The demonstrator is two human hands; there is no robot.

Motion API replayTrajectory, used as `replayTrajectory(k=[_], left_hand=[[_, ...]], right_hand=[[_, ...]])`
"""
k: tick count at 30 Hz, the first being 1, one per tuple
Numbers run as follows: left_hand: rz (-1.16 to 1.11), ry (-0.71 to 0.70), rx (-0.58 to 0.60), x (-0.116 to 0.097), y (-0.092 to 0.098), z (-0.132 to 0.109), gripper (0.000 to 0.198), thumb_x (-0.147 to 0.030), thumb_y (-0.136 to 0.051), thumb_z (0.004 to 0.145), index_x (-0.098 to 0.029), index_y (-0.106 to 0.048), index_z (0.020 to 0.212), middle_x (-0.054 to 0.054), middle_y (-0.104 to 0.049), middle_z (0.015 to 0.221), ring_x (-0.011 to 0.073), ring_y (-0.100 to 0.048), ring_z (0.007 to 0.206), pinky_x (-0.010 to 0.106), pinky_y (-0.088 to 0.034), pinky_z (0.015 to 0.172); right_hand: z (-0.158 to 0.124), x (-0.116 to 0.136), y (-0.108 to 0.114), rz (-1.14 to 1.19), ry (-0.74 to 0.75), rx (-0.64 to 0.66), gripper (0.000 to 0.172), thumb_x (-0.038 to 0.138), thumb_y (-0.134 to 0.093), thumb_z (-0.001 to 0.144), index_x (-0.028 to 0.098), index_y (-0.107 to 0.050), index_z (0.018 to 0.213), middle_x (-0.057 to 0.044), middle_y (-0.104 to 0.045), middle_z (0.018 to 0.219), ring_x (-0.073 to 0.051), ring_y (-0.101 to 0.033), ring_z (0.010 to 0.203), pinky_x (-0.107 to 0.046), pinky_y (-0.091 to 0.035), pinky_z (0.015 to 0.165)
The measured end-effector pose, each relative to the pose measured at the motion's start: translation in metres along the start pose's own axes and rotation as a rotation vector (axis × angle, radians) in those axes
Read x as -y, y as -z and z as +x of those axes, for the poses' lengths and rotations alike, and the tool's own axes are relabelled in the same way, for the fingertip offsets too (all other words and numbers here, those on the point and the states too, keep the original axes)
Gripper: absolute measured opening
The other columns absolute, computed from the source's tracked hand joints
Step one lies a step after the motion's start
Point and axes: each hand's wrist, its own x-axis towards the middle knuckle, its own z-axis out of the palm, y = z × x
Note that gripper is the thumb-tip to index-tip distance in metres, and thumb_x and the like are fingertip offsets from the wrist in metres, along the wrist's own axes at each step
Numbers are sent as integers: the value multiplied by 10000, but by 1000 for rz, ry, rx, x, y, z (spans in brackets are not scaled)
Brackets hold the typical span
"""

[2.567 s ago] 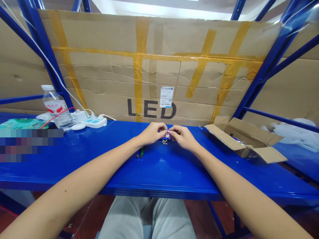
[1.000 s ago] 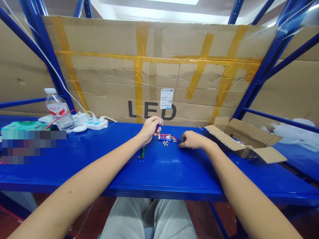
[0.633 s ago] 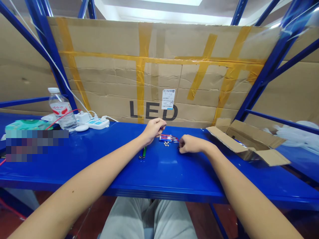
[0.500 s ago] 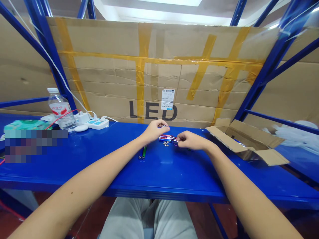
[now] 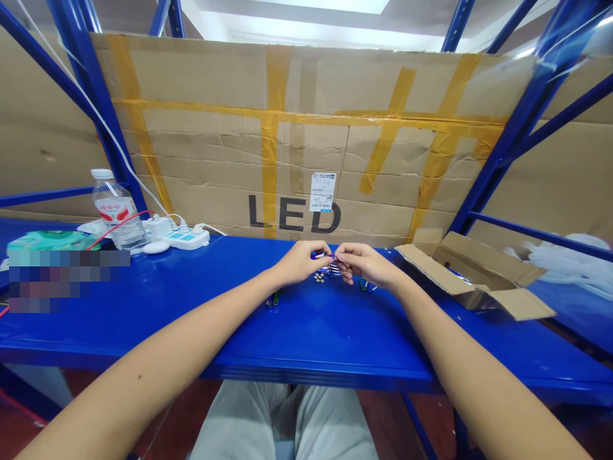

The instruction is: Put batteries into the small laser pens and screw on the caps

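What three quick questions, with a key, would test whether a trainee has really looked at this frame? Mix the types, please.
1. Multiple choice: What do the fingers of the left hand hold?
a) the bottle
b) a slim tube
c) the power strip

2. True or false: The open cardboard box lies farther to the right than the right hand.

3. Fill in the colour: The small round silvery pieces lie on a ____ table.

Key: 1: b; 2: true; 3: blue.
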Motion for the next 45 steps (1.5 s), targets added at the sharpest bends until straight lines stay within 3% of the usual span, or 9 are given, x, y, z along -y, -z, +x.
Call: replayTrajectory(k=[7, 16, 25, 29, 36, 41, 45], left_hand=[[99, 4, -95, -1, 0, 0, 152, -282, -577, 832, -155, -661, 839, 11, -680, 801, 140, -572, 752, 255, -393, 698], [143, 3, -80, 3, -4, -1, 132, -259, -573, 828, -151, -647, 812, 2, -661, 756, 126, -544, 703, 240, -369, 648], [199, -29, -25, 5, -4, -4, 140, -265, -543, 853, -162, -614, 788, -19, -595, 689, 117, -501, 649, 239, -340, 615], [167, -25, -2, 7, -6, -3, 117, -276, -553, 846, -170, -591, 816, -21, -593, 713, 119, -510, 671, 239, -348, 625], [-46, 161, 0, 1, -14, -4, 329, -221, -535, 794, -171, -491, 1116, -75, -513, 623, 107, -486, 589, 231, -365, 583], [-196, 261, -18, -3, -14, -2, 364, -134, -459, 795, -159, -444, 1158, -79, -511, 588, 98, -485, 544, 221, -379, 551], [-204, 280, -22, -2, -14, -1, 382, -164, -483, 811, -164, -426, 1189, -81, -522, 589, 100, -482, 526, 225, -373, 535]], right_hand=[[10, -11, -14, 156, 79, -228, 210, 303, -717, 711, 168, -558, 684, 18, -536, 540, -116, -512, 431, -238, -407, 361], [9, -11, -17, 77, 123, -250, 233, 269, -710, 697, 184, -505, 625, 35, -516, 475, -87, -445, 391, -203, -360, 319], [14, -20, -17, -146, 154, -279, 133, 223, -588, 705, 217, -460, 666, 94, -436, 403, -80, -361, 309, -207, -294, 314], [14, -22, -15, -330, 182, -314, 95, 228, -549, 718, 217, -464, 678, 88, -437, 410, -95, -390, 341, -220, -291, 372], [13, -23, -12, -616, 286, -385, 99, 214, -518, 736, 202, -479, 645, 40, -491, 538, -115, -426, 515, -248, -326, 514], [11, -20, -14, -743, 327, -377, 109, 193, -500, 760, 202, -478, 653, 25, -507, 576, -125, -433, 554, -256, -325, 547], [8, -16, -17, -867, 342, -369, 125, 179, -487, 784, 206, -461, 665, 17, -514, 577, -128, -430, 544, -258, -310, 549]])
